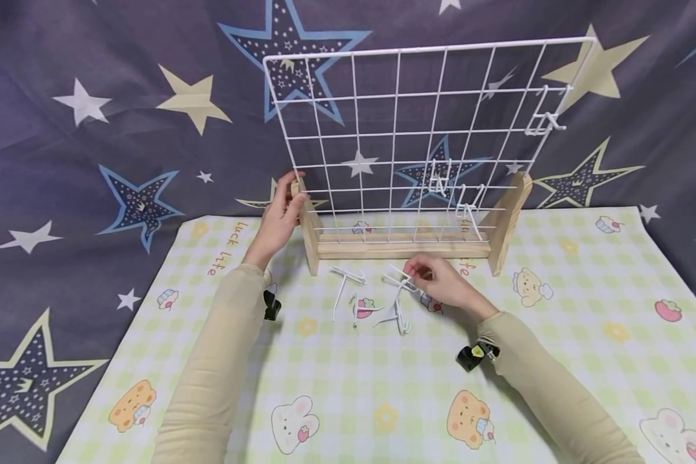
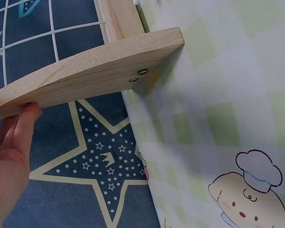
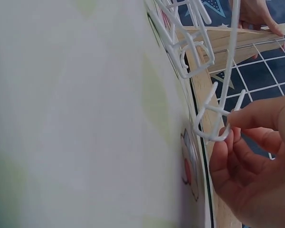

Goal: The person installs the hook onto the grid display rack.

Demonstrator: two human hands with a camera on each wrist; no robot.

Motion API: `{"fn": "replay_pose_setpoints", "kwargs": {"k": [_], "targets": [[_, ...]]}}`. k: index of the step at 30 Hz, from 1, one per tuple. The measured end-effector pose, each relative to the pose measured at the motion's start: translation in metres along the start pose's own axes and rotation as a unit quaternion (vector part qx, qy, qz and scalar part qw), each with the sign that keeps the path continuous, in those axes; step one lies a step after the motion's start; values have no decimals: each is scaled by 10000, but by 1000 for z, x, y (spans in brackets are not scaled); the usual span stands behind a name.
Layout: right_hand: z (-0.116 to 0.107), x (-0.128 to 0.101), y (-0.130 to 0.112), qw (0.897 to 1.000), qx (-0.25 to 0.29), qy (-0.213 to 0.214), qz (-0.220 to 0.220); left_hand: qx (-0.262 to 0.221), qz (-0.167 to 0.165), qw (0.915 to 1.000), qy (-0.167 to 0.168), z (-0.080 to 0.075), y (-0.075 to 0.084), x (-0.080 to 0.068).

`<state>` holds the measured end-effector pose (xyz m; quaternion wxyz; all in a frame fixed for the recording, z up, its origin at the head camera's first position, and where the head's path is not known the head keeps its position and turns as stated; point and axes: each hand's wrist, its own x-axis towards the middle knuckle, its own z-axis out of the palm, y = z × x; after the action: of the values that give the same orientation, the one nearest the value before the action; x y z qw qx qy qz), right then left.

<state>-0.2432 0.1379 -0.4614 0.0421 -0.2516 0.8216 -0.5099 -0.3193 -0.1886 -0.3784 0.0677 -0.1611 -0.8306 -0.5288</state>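
Note:
A white wire grid panel point(image 1: 394, 135) stands in a wooden stand point(image 1: 406, 250) with two upright side boards. My left hand point(image 1: 277, 220) grips the upper end of the left side board point(image 2: 85, 71), fingers against its outer face. In front of the stand, my right hand point(image 1: 445, 285) pinches a white wire hook point(image 3: 211, 137) between thumb and fingertips, its long prong pointing up in the right wrist view. Loose white hooks lie close by on the cloth: one at the left point(image 1: 348, 278), one in the middle point(image 1: 357, 309) and one nearer the right hand point(image 1: 402, 319).
Three white hooks hang on the grid: one high at the right point(image 1: 545, 121), one lower near the middle point(image 1: 439, 179) and one beside it point(image 1: 470, 207). A green-and-white checked cloth point(image 1: 336, 380) covers the table. Behind it hangs a dark star-patterned curtain point(image 1: 133, 38).

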Motion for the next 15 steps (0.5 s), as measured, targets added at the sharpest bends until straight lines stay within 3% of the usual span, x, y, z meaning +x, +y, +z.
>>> {"fn": "replay_pose_setpoints", "kwargs": {"k": [6, 15], "targets": [[0, 1, -2, 9998, 157, 44, 105, -51, 3, 10000, -1, -1, -1, 0], [0, 4, -7, 9984, 272, 468, 178, 63, 140, 9999, 43, 0, -2, 0]]}}
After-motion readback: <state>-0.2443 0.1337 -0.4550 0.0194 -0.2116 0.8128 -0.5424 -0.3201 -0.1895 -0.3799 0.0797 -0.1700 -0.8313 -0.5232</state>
